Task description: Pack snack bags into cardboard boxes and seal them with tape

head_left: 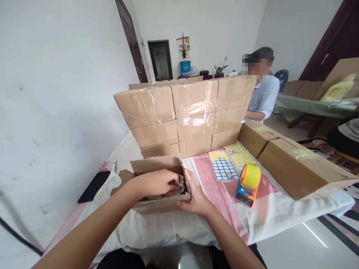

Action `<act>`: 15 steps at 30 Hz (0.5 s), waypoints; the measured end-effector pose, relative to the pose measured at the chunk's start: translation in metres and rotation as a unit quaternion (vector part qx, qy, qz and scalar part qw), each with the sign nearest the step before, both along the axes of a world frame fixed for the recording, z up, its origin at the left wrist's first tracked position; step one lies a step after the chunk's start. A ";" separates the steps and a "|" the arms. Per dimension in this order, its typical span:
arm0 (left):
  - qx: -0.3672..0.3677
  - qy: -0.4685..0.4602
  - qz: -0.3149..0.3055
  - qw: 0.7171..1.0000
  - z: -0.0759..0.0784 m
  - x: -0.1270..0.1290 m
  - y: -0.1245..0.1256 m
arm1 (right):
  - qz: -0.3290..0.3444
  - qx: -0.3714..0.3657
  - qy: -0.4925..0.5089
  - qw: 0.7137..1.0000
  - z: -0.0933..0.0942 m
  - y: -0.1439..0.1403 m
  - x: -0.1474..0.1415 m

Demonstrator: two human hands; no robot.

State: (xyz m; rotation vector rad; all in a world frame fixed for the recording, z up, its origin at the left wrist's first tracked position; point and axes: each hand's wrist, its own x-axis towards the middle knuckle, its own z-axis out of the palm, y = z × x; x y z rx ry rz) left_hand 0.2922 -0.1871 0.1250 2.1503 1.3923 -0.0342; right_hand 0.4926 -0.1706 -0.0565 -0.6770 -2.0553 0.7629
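The open box (pixel 157 183) sits at the near edge of the tabletop (pixel 280 209), which is covered with a white and pink cloth, at about 6 o'clock from the wall of taped boxes (pixel 185 112). The left hand (pixel 158 182) reaches down into the open box, its fingers curled around a small item (pixel 181 185) at the right inner side, though the item is too hidden to name. The right hand (pixel 196 196) rests against the outer right wall of the same box, fingers spread flat and released, gripping nothing. At 3 o'clock from the open box stands an orange and blue tape dispenser (pixel 248 185) with a yellow roll, well apart from both hands. Just beyond it, at 12 o'clock, lie sticker sheets (pixel 228 160), blue-gridded and yellow. Two long closed boxes (pixel 294 164) lie along the right side of the tabletop. A seated person (pixel 262 93) in a light blue shirt is behind the stack, at 1 o'clock.
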 end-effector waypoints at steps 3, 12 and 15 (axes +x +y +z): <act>0.262 -0.089 0.189 0.942 -0.008 -0.058 -0.053 | 0.008 0.029 0.052 0.998 0.002 0.000 0.003; 0.374 -0.309 0.341 0.805 -0.156 -0.109 -0.093 | 0.011 0.074 0.064 0.995 0.012 0.003 0.008; 0.350 -0.349 0.407 0.768 -0.141 -0.079 -0.076 | -0.014 0.064 0.079 0.995 0.021 0.002 -0.001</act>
